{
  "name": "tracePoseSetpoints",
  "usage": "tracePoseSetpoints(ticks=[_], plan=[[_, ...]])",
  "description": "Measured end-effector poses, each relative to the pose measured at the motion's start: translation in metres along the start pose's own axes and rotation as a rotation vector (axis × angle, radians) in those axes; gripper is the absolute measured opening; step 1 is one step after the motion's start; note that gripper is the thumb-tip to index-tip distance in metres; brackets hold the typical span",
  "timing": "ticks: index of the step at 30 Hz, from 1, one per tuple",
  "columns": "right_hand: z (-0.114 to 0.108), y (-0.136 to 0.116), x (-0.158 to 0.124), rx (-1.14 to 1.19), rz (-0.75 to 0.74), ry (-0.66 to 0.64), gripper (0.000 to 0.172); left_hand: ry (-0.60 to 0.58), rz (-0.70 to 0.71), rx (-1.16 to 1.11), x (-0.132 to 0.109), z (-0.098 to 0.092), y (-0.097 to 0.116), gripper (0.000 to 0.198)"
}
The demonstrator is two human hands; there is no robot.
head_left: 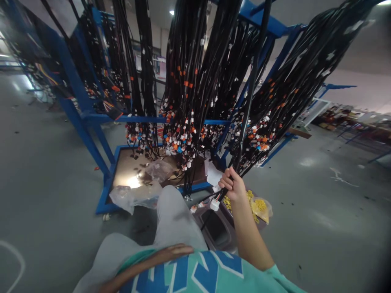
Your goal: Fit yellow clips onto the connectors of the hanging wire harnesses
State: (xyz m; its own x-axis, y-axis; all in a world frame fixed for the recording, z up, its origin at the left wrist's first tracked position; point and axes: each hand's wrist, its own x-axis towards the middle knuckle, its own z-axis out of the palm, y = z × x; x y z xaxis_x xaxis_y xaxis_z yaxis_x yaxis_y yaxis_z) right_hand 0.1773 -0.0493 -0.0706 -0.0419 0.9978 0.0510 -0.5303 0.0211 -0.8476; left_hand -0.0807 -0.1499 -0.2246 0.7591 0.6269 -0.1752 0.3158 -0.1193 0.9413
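My right hand (pixel 232 184) is closed around a black cable harness (pixel 248 101) that hangs from the blue rack (pixel 91 118), gripping it near its lower end. White connectors (pixel 214 204) dangle just below my fist. My left hand (pixel 175 250) lies flat against my body by my teal shirt, fingers stretched out and holding nothing. Many more black harnesses (pixel 195 81) with orange, white and blue connectors hang in bundles ahead of me.
The rack's base tray (pixel 105 195) holds clear plastic bags (pixel 134 194) and loose scraps. A bag of yellow parts (pixel 259 206) lies beside a dark bin (pixel 217 228) at my knee. Grey concrete floor (pixel 320 211) spreads around; benches stand far right.
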Motion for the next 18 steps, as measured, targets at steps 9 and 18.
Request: tracePoseSetpoints(ticks=[9, 18], plan=[[0.024, -0.002, 0.009, 0.156, -0.003, -0.075, 0.039, -0.007, -0.073, -0.062, -0.019, -0.011, 0.053, 0.057], [0.066, -0.001, 0.017, 0.247, 0.026, -0.11, 0.042, 0.277, -0.206, -0.091, -0.013, -0.024, 0.052, 0.059]])
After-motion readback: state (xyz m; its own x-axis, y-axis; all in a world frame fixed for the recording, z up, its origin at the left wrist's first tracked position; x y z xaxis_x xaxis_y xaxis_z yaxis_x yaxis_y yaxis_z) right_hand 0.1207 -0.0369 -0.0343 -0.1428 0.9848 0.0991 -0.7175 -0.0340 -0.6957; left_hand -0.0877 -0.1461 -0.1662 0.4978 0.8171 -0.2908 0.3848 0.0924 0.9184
